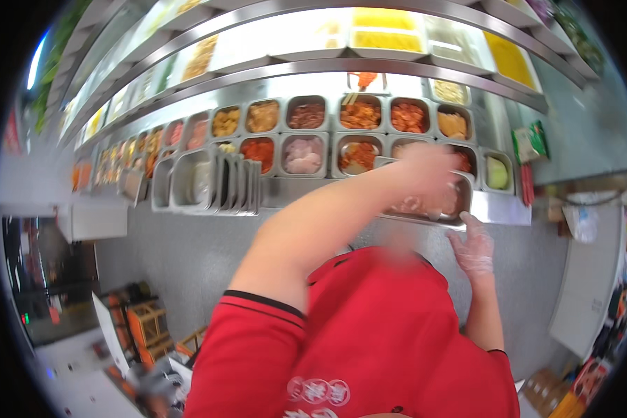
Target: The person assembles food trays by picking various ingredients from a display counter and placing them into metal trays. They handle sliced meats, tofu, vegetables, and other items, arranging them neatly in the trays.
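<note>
A steel pan (463, 202) holding pale pink raw meat (407, 204) sits at the counter's front edge, to the right. My left hand (428, 173) reaches across my body and hovers over this pan; motion blur smears its fingers, so I cannot make out what they hold. My right hand (475, 247) wears a clear plastic glove. Its thumb and fingers are spread apart beside the pan's near right corner, with the fingertips at or close to the rim. Behind the pan are a tray of red-sauced food (359, 157) and a tray of pale meat (304, 155).
Several steel trays of marinated food, such as a red one (408, 115), line the counter. Upright empty pans (237, 184) stand at its left front. A shelf (285, 66) with more trays overhangs the back. A green packet (530, 141) lies at the right end.
</note>
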A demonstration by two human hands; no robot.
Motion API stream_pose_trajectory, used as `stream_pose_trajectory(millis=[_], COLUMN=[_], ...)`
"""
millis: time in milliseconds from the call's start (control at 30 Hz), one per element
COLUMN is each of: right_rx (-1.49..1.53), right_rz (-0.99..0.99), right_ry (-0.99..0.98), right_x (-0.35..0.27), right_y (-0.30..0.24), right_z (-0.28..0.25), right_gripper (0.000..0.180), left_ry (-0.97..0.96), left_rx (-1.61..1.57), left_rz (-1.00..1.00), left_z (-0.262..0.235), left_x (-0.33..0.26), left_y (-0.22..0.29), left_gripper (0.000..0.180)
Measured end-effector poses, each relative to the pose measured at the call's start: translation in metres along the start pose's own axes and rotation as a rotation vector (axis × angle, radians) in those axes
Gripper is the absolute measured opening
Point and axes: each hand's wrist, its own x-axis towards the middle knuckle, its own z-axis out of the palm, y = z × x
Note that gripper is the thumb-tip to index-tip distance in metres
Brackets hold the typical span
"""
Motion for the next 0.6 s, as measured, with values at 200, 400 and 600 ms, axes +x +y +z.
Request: stream_pose_trajectory(millis=[200,400,600], right_rx=[-0.119,-0.200,-0.156], right_rz=[0.281,0.302,0.103], right_ry=[-0.149,-0.241,-0.194], right_x=[-0.052,-0.033,0.069], right_y=[-0.006,0.009,0.042], right_z=[0.019,0.005,-0.008], right_gripper=[0.064,0.063,0.064], left_ry=[0.004,-0.017,-0.182], left_rx=[-0.281,-0.693,-0.808], left_rz=[-0.536,-0.807,-0.959], left_z=[0.106,0.167,0.185], left_x=[-0.139,-0.127,-0.087], left_y=[-0.120,-0.135,-0.139], left_gripper=[0.045,0.061,0.044])
